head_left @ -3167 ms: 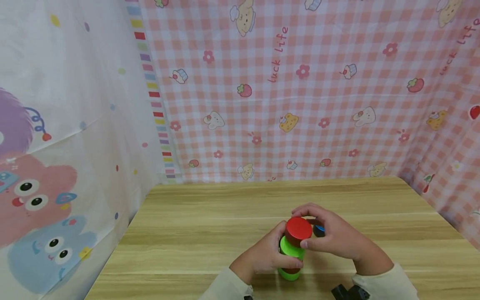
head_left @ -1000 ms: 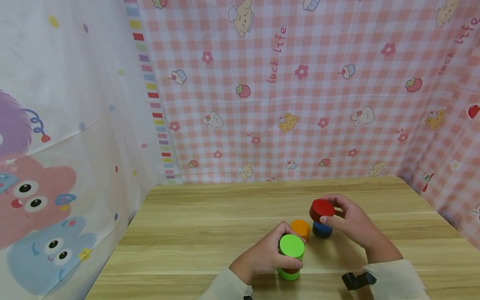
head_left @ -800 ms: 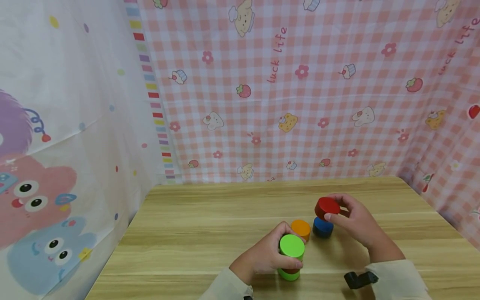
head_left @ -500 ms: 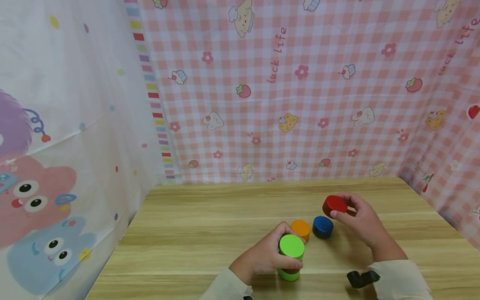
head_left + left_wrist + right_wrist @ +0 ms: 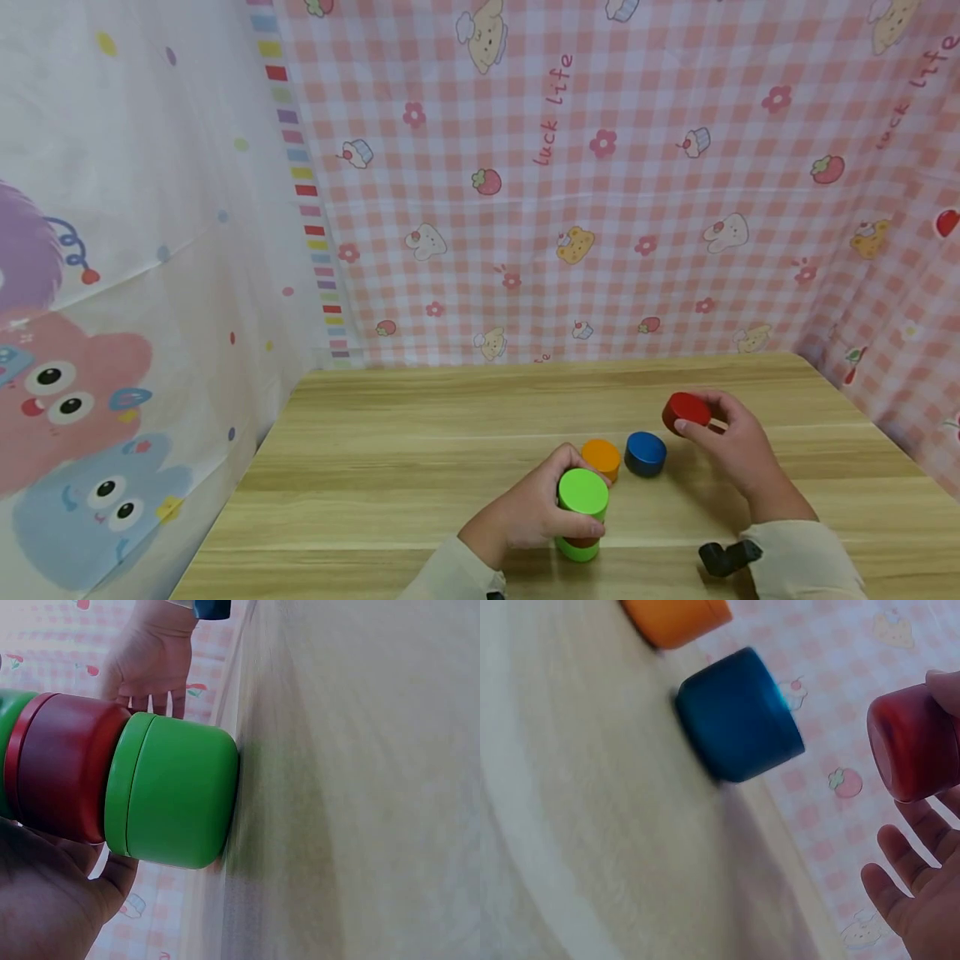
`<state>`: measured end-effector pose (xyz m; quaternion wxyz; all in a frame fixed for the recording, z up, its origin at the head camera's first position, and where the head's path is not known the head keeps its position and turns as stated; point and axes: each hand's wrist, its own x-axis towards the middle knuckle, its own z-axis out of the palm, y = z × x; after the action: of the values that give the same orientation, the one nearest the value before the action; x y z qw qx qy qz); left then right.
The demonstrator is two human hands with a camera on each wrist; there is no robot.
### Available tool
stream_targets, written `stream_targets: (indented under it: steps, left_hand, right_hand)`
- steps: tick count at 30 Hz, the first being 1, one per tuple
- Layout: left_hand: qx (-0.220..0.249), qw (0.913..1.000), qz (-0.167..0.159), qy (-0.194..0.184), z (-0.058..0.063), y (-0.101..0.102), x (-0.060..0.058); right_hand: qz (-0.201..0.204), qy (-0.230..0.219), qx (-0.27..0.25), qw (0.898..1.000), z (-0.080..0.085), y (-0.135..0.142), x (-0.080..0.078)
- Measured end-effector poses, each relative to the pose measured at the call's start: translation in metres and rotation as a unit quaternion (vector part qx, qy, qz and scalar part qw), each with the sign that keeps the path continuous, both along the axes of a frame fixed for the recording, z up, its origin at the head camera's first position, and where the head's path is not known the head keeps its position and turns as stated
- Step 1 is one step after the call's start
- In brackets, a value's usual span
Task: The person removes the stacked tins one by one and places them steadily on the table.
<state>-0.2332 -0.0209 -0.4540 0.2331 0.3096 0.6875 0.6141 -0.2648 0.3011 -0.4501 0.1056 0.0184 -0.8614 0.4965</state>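
Upright on the table stands a stack of small round lidded tins, and my left hand (image 5: 532, 508) grips its side. A green tin (image 5: 583, 492) tops the stack; the left wrist view shows a red tin (image 5: 71, 765) in the middle and another green tin (image 5: 176, 791) at the bottom. Off to the right, my right hand (image 5: 738, 442) pinches a separate red tin (image 5: 686, 412) between thumb and fingers, held above the tabletop. In the right wrist view this red tin (image 5: 915, 742) is tilted, with the other fingers spread below it.
Between the hands, a blue tin (image 5: 646, 454) sits on the wooden table (image 5: 420, 450). Beside it is an orange tin (image 5: 602, 458), partly hidden by the left hand. A pink checked cloth (image 5: 570, 192) hangs behind the table, a white printed one (image 5: 187, 333) at left.
The red tin, earlier at the top of the stack, has moved right in my right hand, past the blue tin. The orange and blue tins came into fuller view. My left hand stays put.
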Motion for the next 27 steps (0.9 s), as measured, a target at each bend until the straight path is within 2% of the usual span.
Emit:
stream_targets:
  steps: [12, 21, 27]
  left_hand:
    - [-0.001, 1.0, 0.001, 0.0, -0.001, 0.0, 0.0]
    - [-0.004, 1.0, 0.001, 0.001, -0.001, 0.001, 0.0]
    - [-0.004, 1.0, 0.002, 0.001, 0.0, 0.001, 0.0]
  right_hand:
    - [-0.031, 0.008, -0.001, 0.999, -0.017, 0.01, -0.001]
    - [-0.081, 0.014, -0.021, 0.996, -0.035, 0.017, -0.003]
    - [-0.072, 0.022, -0.023, 0.997, -0.038, 0.019, -0.004]
